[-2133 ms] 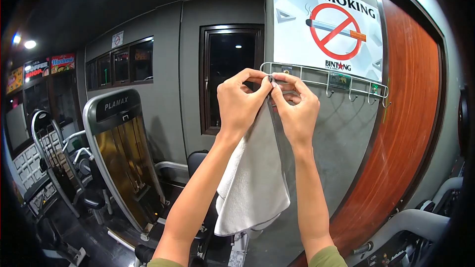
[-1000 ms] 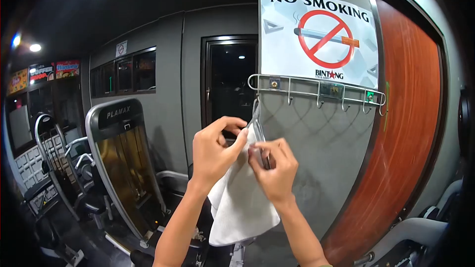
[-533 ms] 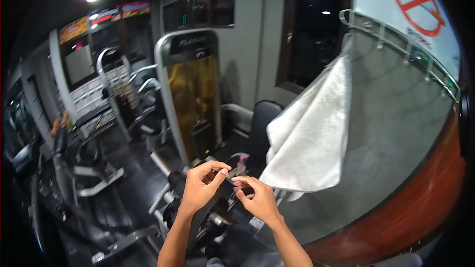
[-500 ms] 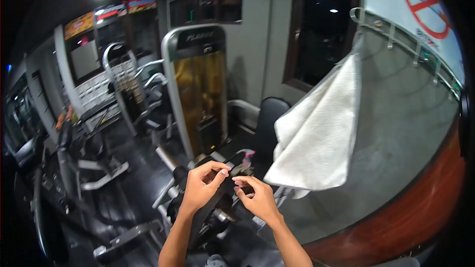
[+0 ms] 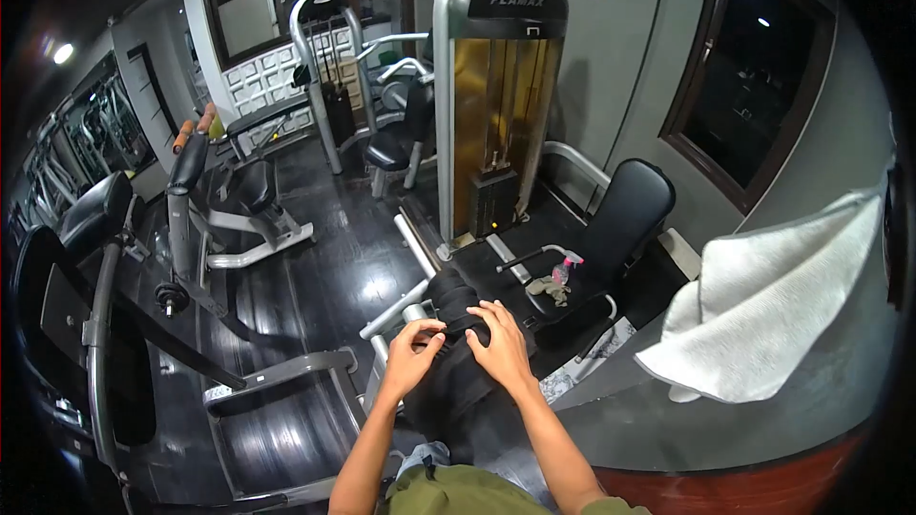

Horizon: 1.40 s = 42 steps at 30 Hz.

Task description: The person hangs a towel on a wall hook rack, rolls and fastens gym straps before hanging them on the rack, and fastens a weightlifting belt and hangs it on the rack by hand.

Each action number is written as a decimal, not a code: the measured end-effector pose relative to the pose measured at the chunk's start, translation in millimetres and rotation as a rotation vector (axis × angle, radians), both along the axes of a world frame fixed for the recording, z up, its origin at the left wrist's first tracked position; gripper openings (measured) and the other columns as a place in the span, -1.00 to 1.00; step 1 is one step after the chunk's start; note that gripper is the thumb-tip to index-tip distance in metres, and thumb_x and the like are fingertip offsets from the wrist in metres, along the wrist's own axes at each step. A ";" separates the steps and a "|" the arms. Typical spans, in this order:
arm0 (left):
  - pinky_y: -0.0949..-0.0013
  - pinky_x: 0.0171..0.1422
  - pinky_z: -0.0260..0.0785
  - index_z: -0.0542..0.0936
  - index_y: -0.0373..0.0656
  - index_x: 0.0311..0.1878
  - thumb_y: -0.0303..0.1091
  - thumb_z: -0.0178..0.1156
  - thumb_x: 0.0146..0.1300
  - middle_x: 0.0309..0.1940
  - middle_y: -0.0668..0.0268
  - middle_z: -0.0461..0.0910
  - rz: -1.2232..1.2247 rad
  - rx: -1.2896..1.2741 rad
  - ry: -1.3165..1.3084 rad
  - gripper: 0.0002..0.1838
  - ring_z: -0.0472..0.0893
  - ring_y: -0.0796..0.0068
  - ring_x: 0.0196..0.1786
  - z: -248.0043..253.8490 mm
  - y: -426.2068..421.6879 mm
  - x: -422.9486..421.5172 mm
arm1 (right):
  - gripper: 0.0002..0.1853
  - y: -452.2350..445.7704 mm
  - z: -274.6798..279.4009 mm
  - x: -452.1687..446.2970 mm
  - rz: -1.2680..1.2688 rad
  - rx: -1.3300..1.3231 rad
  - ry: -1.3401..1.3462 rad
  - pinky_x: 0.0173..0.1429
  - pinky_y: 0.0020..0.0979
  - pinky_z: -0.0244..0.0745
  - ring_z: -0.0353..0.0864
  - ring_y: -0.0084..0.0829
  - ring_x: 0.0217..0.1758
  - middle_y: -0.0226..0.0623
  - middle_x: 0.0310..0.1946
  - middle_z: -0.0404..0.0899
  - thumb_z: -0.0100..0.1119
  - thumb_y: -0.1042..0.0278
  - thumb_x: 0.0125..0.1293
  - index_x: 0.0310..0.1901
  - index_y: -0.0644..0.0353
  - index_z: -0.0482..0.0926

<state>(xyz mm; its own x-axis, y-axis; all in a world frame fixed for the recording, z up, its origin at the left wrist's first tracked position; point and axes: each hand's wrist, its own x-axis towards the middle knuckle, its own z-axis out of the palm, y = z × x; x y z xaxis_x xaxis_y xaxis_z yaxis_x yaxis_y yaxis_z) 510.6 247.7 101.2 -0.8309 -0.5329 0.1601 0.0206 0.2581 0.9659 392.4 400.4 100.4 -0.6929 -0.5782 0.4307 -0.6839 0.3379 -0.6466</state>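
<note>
Both of my hands are at a black, cloth-like item [image 5: 453, 386] lying over the padded part of a gym machine in front of me. My left hand [image 5: 412, 355] curls at its left side, thumb and fingertips brought together on the dark material. On the right, my right hand [image 5: 500, 348] bends its fingers over the top of it, thumb underneath. A dark fold passes between the two hands. The exact kind of the black item is hard to make out against the black pad.
A tall weight-stack machine [image 5: 501, 114] stands ahead. Right of it, a black seat [image 5: 630, 210] has a spray bottle [image 5: 563, 272] and a rag [image 5: 549, 292] on it. A white towel [image 5: 773, 296] hangs at right. More machines [image 5: 253, 191] stand left on the dark floor.
The view has tilted down and turned left, so the towel sits farther right. My hands, raised and pinched before, now lie against the black item, the right fingers reaching over it.
</note>
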 end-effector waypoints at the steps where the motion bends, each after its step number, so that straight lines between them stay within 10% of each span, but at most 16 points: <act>1: 0.39 0.01 0.58 0.65 -0.17 0.11 -0.40 0.34 0.35 0.07 0.27 0.64 -0.016 0.008 -0.023 -0.71 0.69 0.47 -0.10 -9.1 -5.7 -3.7 | -0.54 -6.8 -5.4 -1.9 -0.021 0.023 0.015 0.49 -0.03 0.32 0.47 -0.04 0.38 -0.14 0.24 0.56 0.38 0.33 0.24 0.20 0.05 0.60; 13: 0.20 0.21 0.45 0.49 -0.13 0.26 -0.19 0.46 0.24 0.05 0.14 0.57 -0.029 -0.184 -0.123 -0.42 0.59 0.20 0.09 -59.9 -35.8 -57.0 | -0.55 -29.8 -8.7 -8.0 -0.133 0.199 -0.020 0.50 -0.10 0.27 0.55 -0.21 0.32 -0.30 0.25 0.59 0.40 0.23 0.23 0.18 -0.04 0.62; 34: 0.59 -0.10 0.16 0.47 -0.11 -0.03 -0.36 0.24 0.48 -0.28 0.59 0.39 -0.227 0.269 -0.055 -0.85 0.32 0.77 -0.20 -17.2 -80.3 -64.7 | -0.48 -41.6 9.0 -19.7 -0.070 0.035 -0.011 0.42 -0.14 0.39 0.63 -0.21 0.24 -0.30 0.13 0.69 0.56 0.04 0.09 0.07 0.03 0.70; 42: 0.61 -0.05 0.29 0.50 -0.04 0.02 -0.28 0.27 0.46 -0.28 0.56 0.55 -0.251 0.531 0.102 -0.81 0.50 0.79 -0.18 25.7 -78.2 -52.4 | -0.19 -36.6 8.2 -19.3 -0.065 0.013 -0.069 0.47 -0.12 0.33 0.49 -0.12 0.40 -0.24 0.38 0.49 0.55 0.23 0.00 0.38 -0.05 0.50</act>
<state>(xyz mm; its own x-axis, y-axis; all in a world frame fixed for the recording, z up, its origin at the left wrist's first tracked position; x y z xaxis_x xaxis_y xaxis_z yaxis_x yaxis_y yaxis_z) 458.2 169.5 126.9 -0.9363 -0.3511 0.0111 0.1181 -0.2847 0.9513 373.2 363.8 108.6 -0.7570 -0.5362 0.3734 -0.6142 0.3890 -0.6866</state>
